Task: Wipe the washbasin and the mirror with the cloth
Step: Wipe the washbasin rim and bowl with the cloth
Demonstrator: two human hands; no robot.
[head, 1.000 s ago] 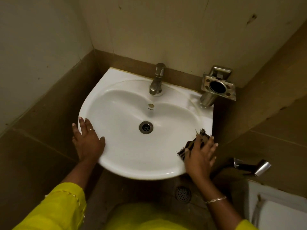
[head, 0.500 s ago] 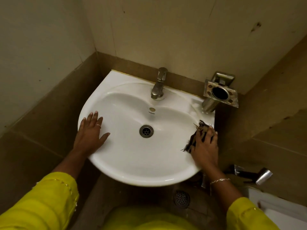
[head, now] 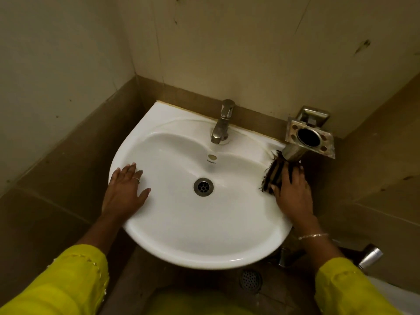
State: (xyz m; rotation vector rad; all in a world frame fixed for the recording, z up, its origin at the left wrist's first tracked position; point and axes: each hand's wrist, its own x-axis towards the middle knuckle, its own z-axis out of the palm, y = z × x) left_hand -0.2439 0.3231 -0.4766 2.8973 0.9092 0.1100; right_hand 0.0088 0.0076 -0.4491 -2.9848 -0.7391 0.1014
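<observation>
Right hand (head: 293, 193) lies flat, fingers straight and close together, pressing cloth (head: 273, 176) onto the basin (head: 204, 253) rim. Cloth's long axis runs ahead of the fingertips toward the holder (head: 306, 142), frayed edge facing the bowl. Left hand (head: 126, 192), fingers spread, rests flat on the opposite rim.

The right hand (head: 293, 194) has slid the cloth (head: 273, 176) back along the washbasin (head: 204, 235) rim, beneath the holder (head: 309, 137).
</observation>
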